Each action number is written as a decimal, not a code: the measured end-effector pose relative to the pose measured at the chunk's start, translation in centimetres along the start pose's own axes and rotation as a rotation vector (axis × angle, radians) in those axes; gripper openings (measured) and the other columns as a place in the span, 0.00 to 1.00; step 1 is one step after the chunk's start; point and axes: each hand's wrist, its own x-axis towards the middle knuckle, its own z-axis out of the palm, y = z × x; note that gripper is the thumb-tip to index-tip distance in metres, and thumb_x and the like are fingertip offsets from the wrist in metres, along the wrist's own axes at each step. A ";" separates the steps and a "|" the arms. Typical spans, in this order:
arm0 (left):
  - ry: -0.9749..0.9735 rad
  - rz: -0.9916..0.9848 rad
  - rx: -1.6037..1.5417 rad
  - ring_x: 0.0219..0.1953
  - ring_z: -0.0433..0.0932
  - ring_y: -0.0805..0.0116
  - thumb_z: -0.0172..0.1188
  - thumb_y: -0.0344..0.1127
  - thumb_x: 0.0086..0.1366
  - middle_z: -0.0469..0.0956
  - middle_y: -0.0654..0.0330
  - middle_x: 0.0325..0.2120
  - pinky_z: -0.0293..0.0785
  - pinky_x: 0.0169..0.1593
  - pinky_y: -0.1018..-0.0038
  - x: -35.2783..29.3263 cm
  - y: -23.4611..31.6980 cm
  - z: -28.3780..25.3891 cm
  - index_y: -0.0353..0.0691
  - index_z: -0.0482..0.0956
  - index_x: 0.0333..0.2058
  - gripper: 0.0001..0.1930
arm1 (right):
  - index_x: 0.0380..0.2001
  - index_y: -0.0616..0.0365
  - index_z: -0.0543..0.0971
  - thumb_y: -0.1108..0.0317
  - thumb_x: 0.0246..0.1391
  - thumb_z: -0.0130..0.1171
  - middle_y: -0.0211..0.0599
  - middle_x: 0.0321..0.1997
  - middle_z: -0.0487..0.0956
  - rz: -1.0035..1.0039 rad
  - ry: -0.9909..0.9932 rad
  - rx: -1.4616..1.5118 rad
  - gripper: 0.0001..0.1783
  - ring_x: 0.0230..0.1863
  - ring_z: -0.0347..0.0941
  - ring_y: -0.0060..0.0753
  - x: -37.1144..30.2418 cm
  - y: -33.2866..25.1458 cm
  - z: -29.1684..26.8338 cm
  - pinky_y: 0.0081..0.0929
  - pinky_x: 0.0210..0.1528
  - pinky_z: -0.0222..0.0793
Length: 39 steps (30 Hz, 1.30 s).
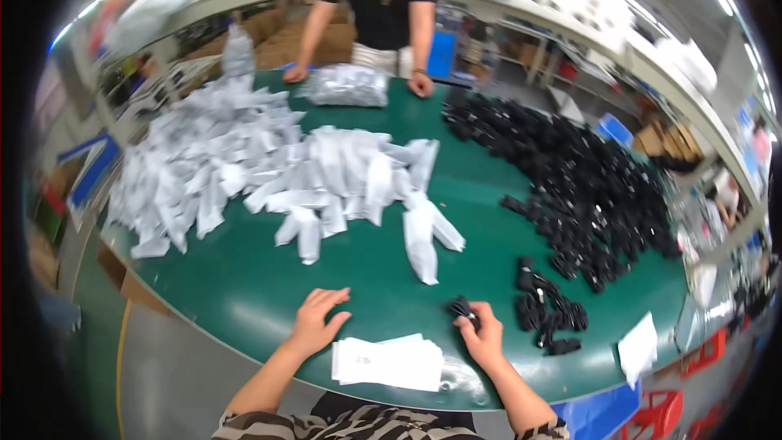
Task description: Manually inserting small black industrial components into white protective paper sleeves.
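Observation:
My right hand (482, 334) is closed around a bundled black cable (462, 307) above the near edge of the green table. On the other side, my left hand (322, 322) is empty, its fingers apart, just above the table. Between my hands lies a stack of flat white paper bags (387, 362). A small group of black cable bundles (547, 310) rests to the right of my right hand. Ahead of me, a filled white bag (421, 243) lies nearest in a spread of similar white bags (350, 171).
A large heap of black cable bundles (578, 179) covers the table's right side. White packets (204, 159) are piled at the left. Across the green table (481, 195), a person (387, 24) stands with hands beside a clear plastic bag (349, 85). A white sheet (639, 349) lies at the right edge.

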 end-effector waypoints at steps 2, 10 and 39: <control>0.046 0.003 -0.068 0.42 0.79 0.60 0.68 0.26 0.55 0.83 0.56 0.41 0.77 0.47 0.67 -0.4 0.1 -0.4 0.37 0.80 0.52 0.23 | 0.44 0.60 0.75 0.70 0.56 0.62 0.38 0.30 0.83 -0.025 0.013 0.046 0.13 0.30 0.79 0.27 0.1 -1.0 0.0 0.27 0.37 0.75; 0.059 0.024 -0.090 0.39 0.80 0.60 0.70 0.28 0.56 0.83 0.56 0.37 0.77 0.45 0.67 -0.8 -0.5 -0.7 0.36 0.80 0.50 0.21 | 0.43 0.64 0.74 0.73 0.58 0.59 0.36 0.30 0.83 -0.010 -0.005 0.037 0.11 0.29 0.77 0.22 0.2 -1.3 0.3 0.23 0.35 0.73; 0.145 0.055 -0.122 0.29 0.79 0.63 0.66 0.28 0.61 0.82 0.55 0.30 0.76 0.34 0.70 -0.7 -1.0 -0.8 0.36 0.83 0.43 0.11 | 0.41 0.60 0.75 0.71 0.62 0.58 0.31 0.28 0.80 -0.069 0.083 0.148 0.07 0.30 0.72 0.18 0.1 -1.1 0.6 0.21 0.34 0.70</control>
